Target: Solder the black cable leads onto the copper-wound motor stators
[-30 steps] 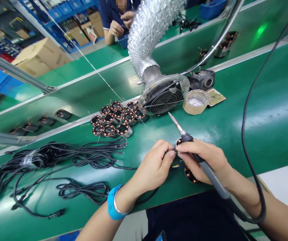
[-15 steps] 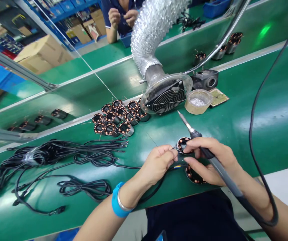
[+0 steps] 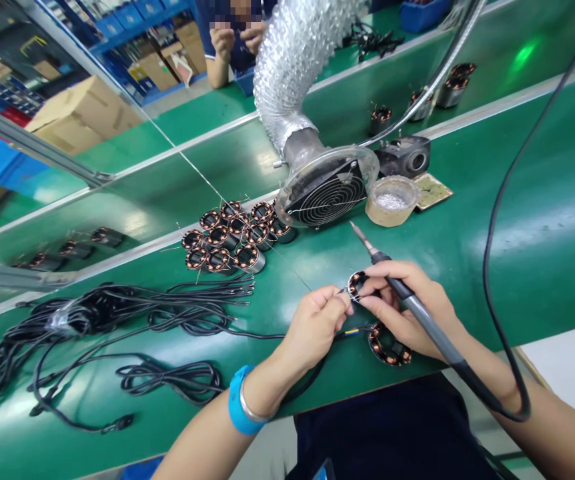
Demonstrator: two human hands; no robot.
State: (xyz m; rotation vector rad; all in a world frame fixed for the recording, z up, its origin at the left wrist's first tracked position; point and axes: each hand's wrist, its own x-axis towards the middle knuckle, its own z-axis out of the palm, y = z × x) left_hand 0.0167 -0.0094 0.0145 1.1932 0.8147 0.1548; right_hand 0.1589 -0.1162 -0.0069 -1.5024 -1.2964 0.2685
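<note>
My right hand [image 3: 412, 307] grips a soldering iron [image 3: 420, 310], its tip pointing up and away over the green bench. The thumb and fingers of that hand also reach to a copper-wound motor stator [image 3: 355, 285]. At the stator's left side, my left hand [image 3: 320, 320] is closed in a pinch on what looks like a thin wire; the fingertips hide most of it. A second stator [image 3: 389, 345] lies just below my right hand. Beside it, a black cable [image 3: 262, 335] with a yellow and blue wire end [image 3: 351, 331] passes under my left hand.
Several stators [image 3: 230, 233] stand at the back left, before bundled black cables [image 3: 87, 310]. A fume extractor [image 3: 325, 193] on a foil duct [image 3: 287, 73] sits ahead, next to a round tub [image 3: 392, 200] and a sponge tray [image 3: 432, 192]. A co-worker's hands [image 3: 222, 41] show across the bench.
My right thumb has closed in toward the stator's near edge. The soldering iron has shifted slightly left, and more of the lower stator shows. My left hand keeps its pinch.
</note>
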